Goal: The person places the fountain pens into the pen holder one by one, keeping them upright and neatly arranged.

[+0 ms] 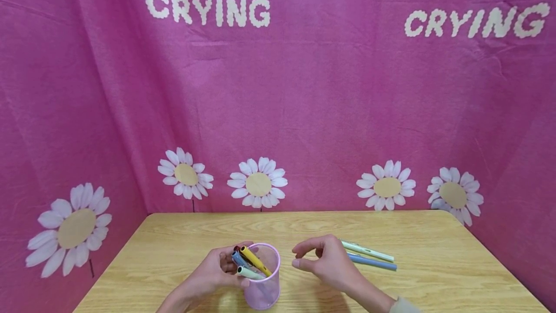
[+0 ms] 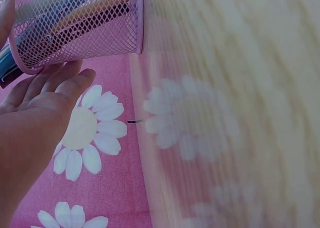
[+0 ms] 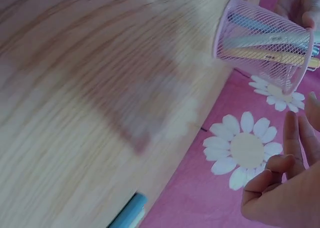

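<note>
A pink mesh pen holder (image 1: 262, 297) stands on the table, close to its near edge. It contains a yellow pen (image 1: 257, 260), a blue pen (image 1: 237, 258), a pale green pen (image 1: 249, 273) and a dark red one partly hidden behind them. My left hand (image 1: 207, 270) holds the holder near its rim, thumb on the near side and fingers on the far side. To the right of the holder, my right hand (image 1: 328, 262) is in the air with thumb and index finger apart and nothing between them.
Beyond my right hand, a pale green pen (image 1: 369, 251) and a blue pen (image 1: 373, 262) lie side by side on the wooden table (image 1: 195, 228). A pink curtain (image 1: 304, 100) with daisies and white lettering rises behind the table and along its sides.
</note>
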Motion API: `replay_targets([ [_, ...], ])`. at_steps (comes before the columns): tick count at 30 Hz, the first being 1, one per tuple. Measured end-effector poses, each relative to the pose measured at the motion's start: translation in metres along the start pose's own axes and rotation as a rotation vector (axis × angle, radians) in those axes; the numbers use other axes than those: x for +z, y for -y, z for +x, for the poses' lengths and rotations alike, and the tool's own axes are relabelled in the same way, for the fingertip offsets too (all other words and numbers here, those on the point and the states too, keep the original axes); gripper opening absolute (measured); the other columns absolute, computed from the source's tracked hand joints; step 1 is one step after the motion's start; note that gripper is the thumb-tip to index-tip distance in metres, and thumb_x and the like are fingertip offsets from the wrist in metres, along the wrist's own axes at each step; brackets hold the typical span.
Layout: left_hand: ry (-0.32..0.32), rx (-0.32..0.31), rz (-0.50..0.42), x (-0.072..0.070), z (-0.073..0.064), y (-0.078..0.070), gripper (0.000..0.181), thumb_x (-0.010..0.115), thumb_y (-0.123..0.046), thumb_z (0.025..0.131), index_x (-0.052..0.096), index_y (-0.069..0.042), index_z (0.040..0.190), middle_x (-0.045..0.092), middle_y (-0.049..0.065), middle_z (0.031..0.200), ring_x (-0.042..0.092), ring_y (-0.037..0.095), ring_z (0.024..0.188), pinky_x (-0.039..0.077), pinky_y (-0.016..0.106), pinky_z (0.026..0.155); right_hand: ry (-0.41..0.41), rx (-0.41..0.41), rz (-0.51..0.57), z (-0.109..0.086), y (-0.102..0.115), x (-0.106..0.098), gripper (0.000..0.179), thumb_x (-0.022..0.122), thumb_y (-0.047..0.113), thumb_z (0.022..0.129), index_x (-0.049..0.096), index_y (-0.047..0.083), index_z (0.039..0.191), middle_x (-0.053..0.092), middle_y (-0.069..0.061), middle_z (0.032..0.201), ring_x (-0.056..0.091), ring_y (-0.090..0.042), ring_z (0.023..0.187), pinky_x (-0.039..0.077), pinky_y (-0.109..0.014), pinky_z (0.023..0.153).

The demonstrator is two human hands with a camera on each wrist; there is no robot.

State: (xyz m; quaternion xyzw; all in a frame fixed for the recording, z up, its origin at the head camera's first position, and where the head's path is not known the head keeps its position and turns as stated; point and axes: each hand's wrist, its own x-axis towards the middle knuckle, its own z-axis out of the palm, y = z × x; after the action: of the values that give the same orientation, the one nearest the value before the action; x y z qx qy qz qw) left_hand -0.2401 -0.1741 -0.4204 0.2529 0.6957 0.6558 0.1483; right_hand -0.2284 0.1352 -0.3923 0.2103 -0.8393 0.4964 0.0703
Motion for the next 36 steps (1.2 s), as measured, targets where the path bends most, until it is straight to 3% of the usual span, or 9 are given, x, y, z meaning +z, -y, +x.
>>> replay_targets([
  [9, -0.001, 0.002, -0.004, 0.000, 0.000, 0.000, 0.077, 0.085, 0.001, 0.086, 0.047, 0.010, 0.152, 0.071, 0.015, 0.121, 0.062, 0.015, 0.094, 0.052, 0.024, 0.083, 0.002, 0.027, -0.041, -0.010, -0.015, -0.017, 0.013, 0.090, 0.016, 0.084, 0.084, 0.014, 0.095, 0.074, 0.011, 0.081, 0.051, -0.008, 0.072, 0.038, -0.023, 0.064],
  [14, -0.015, -0.036, -0.027, 0.000, 0.000, -0.001, 0.075, 0.084, -0.001, 0.087, 0.048, 0.009, 0.152, 0.071, 0.016, 0.126, 0.062, 0.019, 0.098, 0.052, 0.026, 0.088, 0.005, 0.050, -0.072, -0.015, -0.021, -0.024, 0.015, 0.089, 0.017, 0.084, 0.084, 0.011, 0.097, 0.073, 0.013, 0.080, 0.059, -0.013, 0.088, 0.041, -0.025, 0.073],
  [23, -0.031, -0.081, -0.018, 0.000, 0.001, -0.002, 0.075, 0.085, -0.004, 0.088, 0.049, 0.006, 0.153, 0.071, 0.014, 0.127, 0.062, 0.020, 0.099, 0.053, 0.027, 0.090, 0.011, 0.038, -0.091, -0.024, -0.036, -0.038, 0.017, 0.089, 0.015, 0.084, 0.083, 0.009, 0.098, 0.072, 0.012, 0.080, 0.060, -0.012, 0.087, 0.042, -0.025, 0.071],
  [36, -0.034, -0.084, -0.026, 0.000, 0.001, -0.002, 0.076, 0.084, -0.002, 0.088, 0.048, 0.005, 0.154, 0.071, 0.014, 0.126, 0.062, 0.021, 0.100, 0.053, 0.028, 0.089, 0.021, 0.033, -0.227, -0.036, -0.062, -0.059, 0.021, 0.092, 0.019, 0.081, 0.083, 0.013, 0.099, 0.073, 0.014, 0.085, 0.067, -0.016, 0.099, 0.054, -0.043, 0.088],
])
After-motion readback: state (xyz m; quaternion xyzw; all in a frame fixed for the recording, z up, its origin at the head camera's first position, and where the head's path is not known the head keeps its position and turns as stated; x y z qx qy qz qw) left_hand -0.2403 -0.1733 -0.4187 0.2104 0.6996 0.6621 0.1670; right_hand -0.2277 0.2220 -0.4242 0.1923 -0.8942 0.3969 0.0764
